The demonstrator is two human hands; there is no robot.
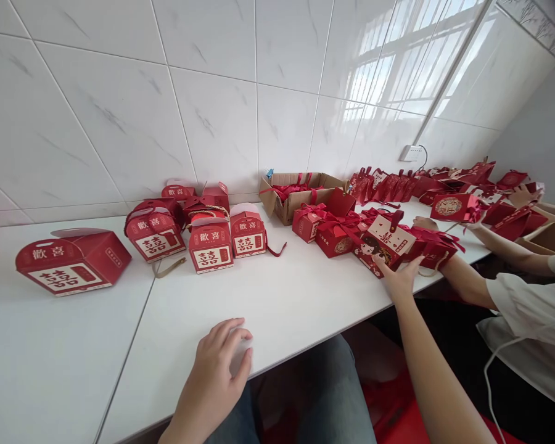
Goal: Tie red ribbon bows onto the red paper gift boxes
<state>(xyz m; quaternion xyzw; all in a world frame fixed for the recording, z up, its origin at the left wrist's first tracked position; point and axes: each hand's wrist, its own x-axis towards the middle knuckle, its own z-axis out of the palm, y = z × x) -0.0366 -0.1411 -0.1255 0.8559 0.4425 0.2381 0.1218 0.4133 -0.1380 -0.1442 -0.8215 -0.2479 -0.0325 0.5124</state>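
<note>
My left hand (222, 357) is at the table's front edge, fingers loosely curved and apart, with nothing in it. Out to the right, my right hand (400, 279) grips the near end of a red and cream gift box (386, 237) printed with a cartoon figure. Its fingers and thumb spread over the box's lower part, and the box leans back a little. Just left of it stands a red gift box with a ribbon bow (335, 237). On its right is another ribboned red box (428, 246), close to a co-worker's arm.
Several red handled boxes (213, 246) stand at the left, one tilted box (69, 262) apart from them. A cardboard carton (289, 209) of red ribbons sits by the tiled wall. Co-workers' arms (513, 246) and many red boxes fill the right. A white cable (490, 370) hangs there.
</note>
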